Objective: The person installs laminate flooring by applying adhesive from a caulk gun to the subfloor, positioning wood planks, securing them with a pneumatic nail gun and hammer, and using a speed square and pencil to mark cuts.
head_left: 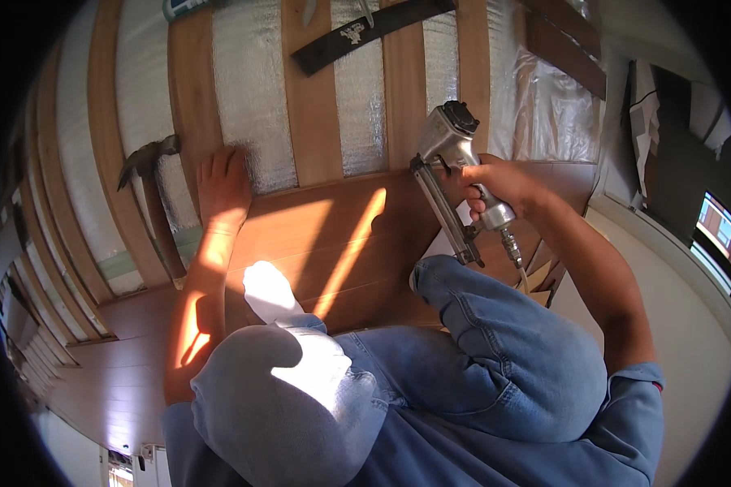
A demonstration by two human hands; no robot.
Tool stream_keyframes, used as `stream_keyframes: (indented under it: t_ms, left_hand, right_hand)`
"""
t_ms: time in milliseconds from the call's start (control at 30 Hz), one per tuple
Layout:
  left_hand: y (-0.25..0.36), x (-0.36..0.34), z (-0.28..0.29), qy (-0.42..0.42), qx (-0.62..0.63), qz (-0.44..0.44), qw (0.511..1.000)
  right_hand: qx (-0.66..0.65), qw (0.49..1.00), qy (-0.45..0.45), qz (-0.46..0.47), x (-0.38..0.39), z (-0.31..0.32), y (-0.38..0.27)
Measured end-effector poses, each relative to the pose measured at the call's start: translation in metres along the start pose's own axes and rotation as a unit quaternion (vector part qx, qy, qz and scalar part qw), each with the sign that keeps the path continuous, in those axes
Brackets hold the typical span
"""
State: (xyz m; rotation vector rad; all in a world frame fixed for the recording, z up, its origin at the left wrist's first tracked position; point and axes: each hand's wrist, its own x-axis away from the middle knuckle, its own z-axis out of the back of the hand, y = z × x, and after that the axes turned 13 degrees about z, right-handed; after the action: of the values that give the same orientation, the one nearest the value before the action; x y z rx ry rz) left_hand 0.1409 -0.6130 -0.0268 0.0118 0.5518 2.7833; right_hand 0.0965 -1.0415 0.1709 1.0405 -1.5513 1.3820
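Note:
My left hand (223,187) rests, fingers loosely extended, on a wooden batten (195,89) at the edge of brown floor planks (284,235). Foil-faced material (248,97) lies between the battens. My right hand (495,187) grips a silver pneumatic nail gun (451,134), with a hose fitting hanging from its handle and the nose just above my bent knee. A claw hammer (156,195) lies left of my left hand, across the battens. Beyond the nail gun, a black flat bar (321,53) with a pale mark lies across the battens.
Clear plastic sheeting (552,114) lies at the upper right. A pale wall (650,268) with a window (715,235) runs along the right. More battens (49,211) extend leftward. A green-and-white item (183,8) is at the top edge. My jeans-clad legs fill the lower middle.

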Motion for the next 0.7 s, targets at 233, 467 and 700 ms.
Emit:
stream_keyframes:
  t_ms: [233, 467, 700]
  left_hand:
    - [-0.008, 0.004, -0.007, -0.011, -0.002, 0.019, 1.000]
    - [-0.004, 0.005, -0.006, 0.000, -0.009, 0.018, 1.000]
    - [-0.002, 0.004, -0.005, 0.006, -0.011, 0.012, 1.000]
  right_hand:
    - [0.058, 0.998, -0.004, 0.003, 0.002, 0.018, -0.006]
    - [0.024, 0.999, -0.043, 0.016, 0.000, 0.045, 0.008]
    - [0.044, 0.998, -0.021, 0.042, 0.013, 0.080, 0.018]
